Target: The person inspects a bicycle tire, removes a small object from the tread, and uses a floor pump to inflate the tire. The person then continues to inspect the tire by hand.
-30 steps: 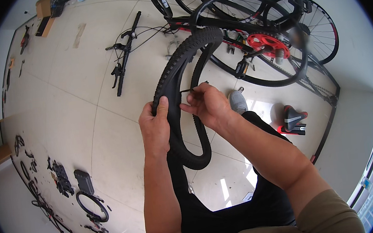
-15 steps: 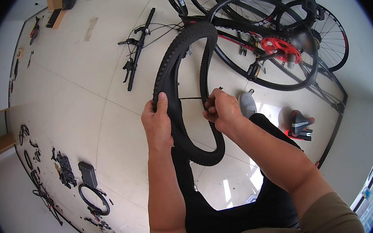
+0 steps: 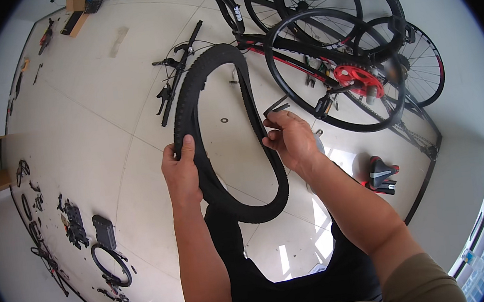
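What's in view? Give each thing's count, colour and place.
Tyre: one, black, centre
Strip: one, black, right of tyre
Ring: one, dark, seen through tyre
Frame: one, black and red, upper right
Chainring: one, red, on frame
Wheels: several, black, upper right
Hoop: one, black, over frame
Handlebar: one, black, left of frame
Saddle: one, mostly black, right
Box: one, brown, upper left
Case: one, dark, lower left
Parts: many, mostly black, left
Floor: one, pale, beneath
Left grip: one, bare, on tyre
Right grip: one, bare, on strip
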The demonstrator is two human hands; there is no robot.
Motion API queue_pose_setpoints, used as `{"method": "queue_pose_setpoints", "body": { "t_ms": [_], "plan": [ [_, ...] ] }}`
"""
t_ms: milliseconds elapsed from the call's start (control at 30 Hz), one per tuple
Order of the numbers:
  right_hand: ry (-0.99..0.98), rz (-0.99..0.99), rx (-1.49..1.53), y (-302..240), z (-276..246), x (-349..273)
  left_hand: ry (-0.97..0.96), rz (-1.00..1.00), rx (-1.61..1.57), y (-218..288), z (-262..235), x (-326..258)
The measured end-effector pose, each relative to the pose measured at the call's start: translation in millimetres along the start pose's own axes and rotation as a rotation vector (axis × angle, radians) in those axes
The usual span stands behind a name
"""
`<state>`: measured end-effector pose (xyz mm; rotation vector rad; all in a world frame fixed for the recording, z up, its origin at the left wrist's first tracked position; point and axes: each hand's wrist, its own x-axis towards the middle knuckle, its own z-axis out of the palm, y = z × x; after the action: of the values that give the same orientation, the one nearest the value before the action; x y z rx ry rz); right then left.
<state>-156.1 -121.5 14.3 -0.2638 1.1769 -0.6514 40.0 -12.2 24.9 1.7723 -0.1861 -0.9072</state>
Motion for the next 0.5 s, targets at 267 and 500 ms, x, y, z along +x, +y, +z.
{"method": "queue_pose_setpoints", "body": {
  "t_ms": [267,500],
  "plan": [
    [-0.11,-0.074,-0.052,1.6,1.6,-3.9,-0.112,-0.04,0.04,18.3,-5.7,-10.5],
    [-0.161,-0.047,-0.077,3.0,6.4,-9.3,-0.119,-0.11,-0.009,22.7,3.5,-19.5]
  ]
}}
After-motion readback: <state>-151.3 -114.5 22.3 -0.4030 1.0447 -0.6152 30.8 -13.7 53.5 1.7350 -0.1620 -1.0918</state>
